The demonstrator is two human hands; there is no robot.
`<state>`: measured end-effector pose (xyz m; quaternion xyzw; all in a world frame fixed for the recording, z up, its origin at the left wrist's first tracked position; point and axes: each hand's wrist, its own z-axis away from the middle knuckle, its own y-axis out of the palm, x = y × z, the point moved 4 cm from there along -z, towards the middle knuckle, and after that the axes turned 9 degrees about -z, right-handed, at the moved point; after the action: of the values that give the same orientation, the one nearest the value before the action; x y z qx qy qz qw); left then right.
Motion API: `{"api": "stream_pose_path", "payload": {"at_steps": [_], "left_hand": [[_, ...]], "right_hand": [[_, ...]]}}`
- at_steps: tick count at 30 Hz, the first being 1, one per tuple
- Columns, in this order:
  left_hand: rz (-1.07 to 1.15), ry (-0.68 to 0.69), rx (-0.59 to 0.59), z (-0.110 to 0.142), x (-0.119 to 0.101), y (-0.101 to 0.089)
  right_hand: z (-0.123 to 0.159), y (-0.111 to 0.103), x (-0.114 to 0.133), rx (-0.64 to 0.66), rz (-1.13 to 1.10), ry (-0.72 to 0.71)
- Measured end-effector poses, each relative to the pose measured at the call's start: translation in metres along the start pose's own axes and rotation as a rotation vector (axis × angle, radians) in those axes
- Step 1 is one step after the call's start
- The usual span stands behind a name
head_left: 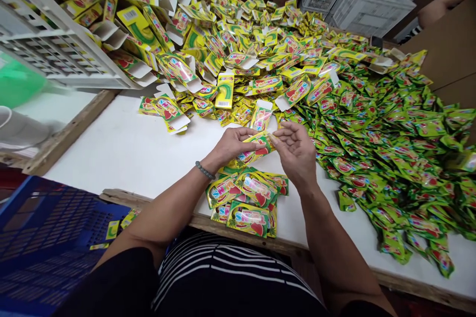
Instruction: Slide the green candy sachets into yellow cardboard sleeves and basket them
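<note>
1. The fingers [250,147] of our left hand [231,144] are closed on a flat yellow-and-green rectangular cardboard carton [256,154], thumb across the printed face and the rest behind, probably to steady thin card without crushing it

2. The thumb and index finger of our right hand [299,156] come close together at the carton's right end, the others loosely curled; we cannot tell whether they pinch the card or merely touch it

3. The carton sits between our hands above the white-topped table [122,143], slanted with its right end farther from us, an angle that seems to offer that end to the right hand

4. Nearest our body, glossy flat fruit-printed cartons [247,218] overlap in a loose pile beside the wooden edge, likely kept there to leave space ahead

5. Just beyond our fingers lies one yellow carton with a raised white flap [261,116]

6. Ahead and to the left, yellow cardboard cartons with open white flaps [178,69] spill from a white plastic lattice crate [74,79], which looks tipped, perhaps so they slide within reach

7. On our right, crinkled shiny green sachets [372,158] form a broad heap, seemingly placed for the right hand

8. At lower left, a blue plastic basket [26,237] holds a few yellow packs [112,229]
</note>
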<state>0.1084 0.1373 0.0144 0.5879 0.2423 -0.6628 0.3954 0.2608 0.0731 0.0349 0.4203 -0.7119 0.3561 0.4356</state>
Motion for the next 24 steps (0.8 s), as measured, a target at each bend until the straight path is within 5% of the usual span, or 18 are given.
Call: {"api": "stream_pose_path", "payload": {"at_steps": [12,19,24], "left_hand": [[-0.09,0.077,-0.076,0.003,-0.004,0.006],[-0.218,0.176,-0.086,0.005,-0.007,0.006],[-0.177,0.224,-0.175,0.005,-0.01,0.004]], "right_hand": [[0.006,0.001,0.009,0.015,0.031,0.013],[0.011,0.016,0.015,0.234,0.092,0.0],[0.007,-0.005,0.016,-0.131,0.111,-0.123]]}}
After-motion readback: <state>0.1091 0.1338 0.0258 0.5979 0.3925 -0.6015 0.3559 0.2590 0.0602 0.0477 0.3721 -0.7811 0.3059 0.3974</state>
